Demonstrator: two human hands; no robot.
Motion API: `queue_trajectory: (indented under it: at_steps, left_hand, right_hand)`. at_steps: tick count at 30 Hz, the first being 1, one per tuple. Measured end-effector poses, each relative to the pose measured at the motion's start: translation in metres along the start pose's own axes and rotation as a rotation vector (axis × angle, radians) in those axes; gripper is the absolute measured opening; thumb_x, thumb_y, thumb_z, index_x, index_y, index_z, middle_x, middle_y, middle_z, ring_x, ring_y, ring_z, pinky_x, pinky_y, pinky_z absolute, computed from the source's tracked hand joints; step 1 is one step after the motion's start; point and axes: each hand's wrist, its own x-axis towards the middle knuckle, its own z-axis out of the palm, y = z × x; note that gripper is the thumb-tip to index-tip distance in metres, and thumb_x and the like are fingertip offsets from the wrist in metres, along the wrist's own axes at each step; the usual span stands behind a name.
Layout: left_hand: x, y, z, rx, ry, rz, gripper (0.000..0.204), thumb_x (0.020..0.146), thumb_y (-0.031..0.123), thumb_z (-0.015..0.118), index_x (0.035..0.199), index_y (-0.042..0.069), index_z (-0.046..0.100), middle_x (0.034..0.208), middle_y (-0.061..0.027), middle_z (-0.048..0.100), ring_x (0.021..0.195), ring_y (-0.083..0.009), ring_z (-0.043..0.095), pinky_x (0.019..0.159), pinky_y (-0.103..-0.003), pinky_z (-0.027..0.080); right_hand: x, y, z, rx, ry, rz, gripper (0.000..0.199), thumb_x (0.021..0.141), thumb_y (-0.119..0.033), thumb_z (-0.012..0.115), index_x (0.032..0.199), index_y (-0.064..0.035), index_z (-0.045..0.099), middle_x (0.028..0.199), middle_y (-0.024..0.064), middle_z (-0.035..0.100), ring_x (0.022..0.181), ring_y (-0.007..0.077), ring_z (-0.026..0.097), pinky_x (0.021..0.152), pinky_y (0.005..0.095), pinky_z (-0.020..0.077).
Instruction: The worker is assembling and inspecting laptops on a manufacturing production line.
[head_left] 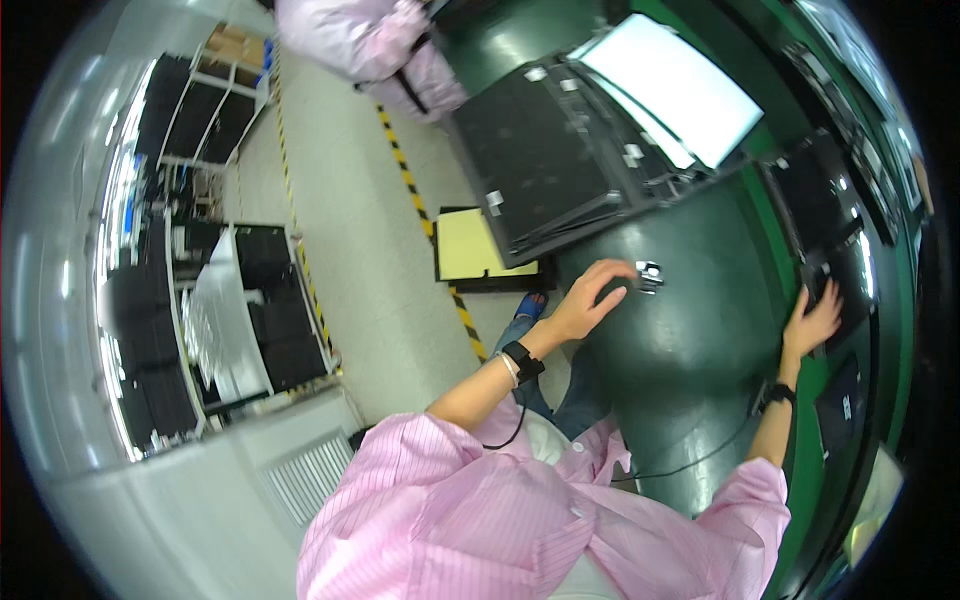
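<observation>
My left hand (588, 301) hovers over the green tabletop (690, 350), thumb and fingers apart with nothing between them. Just past its fingertips lies a small shiny metal piece (650, 277), whose kind I cannot make out. Off to the right, my right hand (815, 320) has its fingers spread and rests on or just above a dark flat panel (850, 285). Another dark panel (812, 195) lies beyond that hand. A dark panel with a small white mark (842, 408) lies nearer, below the right wrist.
A black tray (640, 208) at the far side of the table holds stacked dark panels (535, 150) and white sheets (675, 85). A yellow-topped box (470, 245) stands left of the table. Another person's sleeve (365, 40) shows at the top. Loaded racks (270, 300) line the left.
</observation>
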Motion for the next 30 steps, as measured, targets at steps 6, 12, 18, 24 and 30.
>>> queue_trajectory:
  at_steps: [6,12,18,24,30]
  left_hand:
    - [-0.122,-0.101,-0.113,0.013,0.097,-0.380,0.021,0.090,0.018,0.052,0.088,0.000,0.063,0.084,-0.0091,0.063,0.079,-0.0192,0.060,0.073,-0.030,0.046]
    - [-0.307,-0.358,-0.193,-0.203,0.499,-1.166,0.031,0.091,0.025,0.047,0.089,-0.001,0.062,0.078,-0.0076,0.065,0.070,-0.0151,0.061,0.062,-0.027,0.048]
    - [-0.339,-0.528,-0.244,0.033,0.363,-1.171,0.040,0.084,0.036,0.049,0.087,-0.002,0.060,0.086,-0.0247,0.062,0.085,-0.0376,0.059,0.074,-0.044,0.045]
    - [-0.417,-0.677,-0.335,0.185,0.634,-1.067,0.067,0.080,0.029,0.066,0.126,-0.011,0.039,0.124,-0.0240,0.051,0.115,-0.0320,0.049,0.097,-0.036,0.038]
    - [-0.362,-0.677,-0.286,-0.297,0.714,-1.158,0.068,0.088,0.040,0.055,0.131,-0.009,0.035,0.124,-0.0202,0.051,0.116,-0.0291,0.048,0.099,-0.035,0.035]
  right_hand:
    - [-0.108,-0.059,-0.101,0.195,0.025,0.098,0.037,0.090,-0.017,0.058,0.120,0.0031,0.051,0.120,0.0200,0.056,0.112,0.0344,0.051,0.096,0.0421,0.0385]
    - [-0.251,-0.299,-0.173,0.813,-0.663,-0.217,0.012,0.073,0.000,0.059,0.084,-0.0062,0.060,0.078,0.0106,0.060,0.074,0.0311,0.056,0.070,0.0409,0.0443]
    - [-0.329,-0.449,0.104,0.720,-1.524,-0.053,0.035,0.089,-0.034,0.053,0.107,-0.0057,0.060,0.100,0.0143,0.065,0.093,0.0312,0.062,0.080,0.0385,0.0477]
    - [-0.410,-0.613,0.304,0.568,-1.564,0.485,0.081,0.080,-0.046,0.061,0.137,0.0044,0.032,0.133,0.0225,0.045,0.126,0.0309,0.041,0.104,0.0374,0.0323]
    - [-0.392,-0.626,0.333,0.946,-1.594,0.791,0.061,0.076,-0.037,0.072,0.112,0.0080,0.053,0.100,0.0142,0.063,0.086,0.0198,0.062,0.072,0.0306,0.0500]
